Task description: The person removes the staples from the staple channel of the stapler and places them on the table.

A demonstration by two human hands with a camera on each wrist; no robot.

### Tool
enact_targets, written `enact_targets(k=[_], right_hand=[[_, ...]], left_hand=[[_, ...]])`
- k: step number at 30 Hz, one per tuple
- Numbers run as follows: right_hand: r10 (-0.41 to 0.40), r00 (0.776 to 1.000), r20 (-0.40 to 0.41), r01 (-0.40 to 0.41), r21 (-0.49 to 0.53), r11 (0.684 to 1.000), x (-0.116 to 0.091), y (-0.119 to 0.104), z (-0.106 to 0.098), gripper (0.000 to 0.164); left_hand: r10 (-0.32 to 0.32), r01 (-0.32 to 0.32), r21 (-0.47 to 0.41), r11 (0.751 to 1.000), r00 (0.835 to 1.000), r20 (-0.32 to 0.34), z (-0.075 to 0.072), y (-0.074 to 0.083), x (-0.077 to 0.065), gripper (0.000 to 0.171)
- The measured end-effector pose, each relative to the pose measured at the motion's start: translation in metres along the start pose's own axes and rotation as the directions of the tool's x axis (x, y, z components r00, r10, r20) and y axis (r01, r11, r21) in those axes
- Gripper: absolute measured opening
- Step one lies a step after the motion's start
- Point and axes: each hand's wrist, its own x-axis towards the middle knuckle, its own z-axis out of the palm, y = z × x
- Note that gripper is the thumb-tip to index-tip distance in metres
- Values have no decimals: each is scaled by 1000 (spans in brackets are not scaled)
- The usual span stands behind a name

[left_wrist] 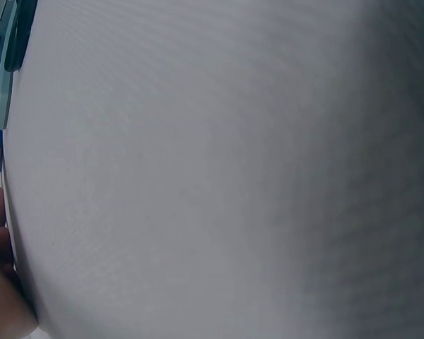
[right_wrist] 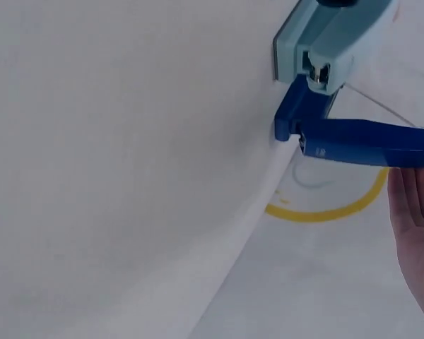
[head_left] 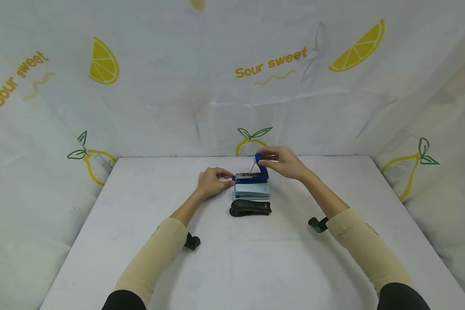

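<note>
- With the left hand [head_left: 213,181] I have the front end of the blue stapler [head_left: 260,177] pinched between thumb and fingers, low against the tabletop [head_left: 224,267]; I take this as steadying the base.
- With the right hand [head_left: 284,162] I grip the tip of its raised top arm, fingers on one side and thumb on the other. Holding so far from the hinge probably gives leverage.
- The blue stapler is the farthest of three in a stack of rows near the table's back edge. The light blue stapler [head_left: 251,191] lies just beside it on the near side, then the black stapler [head_left: 251,207]. All point roughly the same way, which looks like deliberate lining up.
- My head view alone shows both grips together, and the thin rod [head_left: 252,167] slanting between raised arm and base.
- The right wrist view gives me what the head view lacks: the arm's outer face with a small pale mark near the hinge, and the light blue stapler's end close up. The thumb's hold is cut off there.
- The left wrist view is mostly tabletop; fingers and slivers of the staplers crowd its left edge, so I couldn't judge the pinch from it.
</note>
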Motion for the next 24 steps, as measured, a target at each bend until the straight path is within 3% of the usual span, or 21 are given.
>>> enact_targets(k=[13, 24], right_hand=[[22, 998, -62, -25, -37, 999, -34, 25, -36, 33], [83, 993, -84, -83, 1, 997, -55, 44, -50, 34]], left_hand=[[-8, 8, -4, 1000, 1000, 2, 0, 0, -2, 30], [-4, 4, -27, 1000, 1000, -6, -2, 3, -3, 29]])
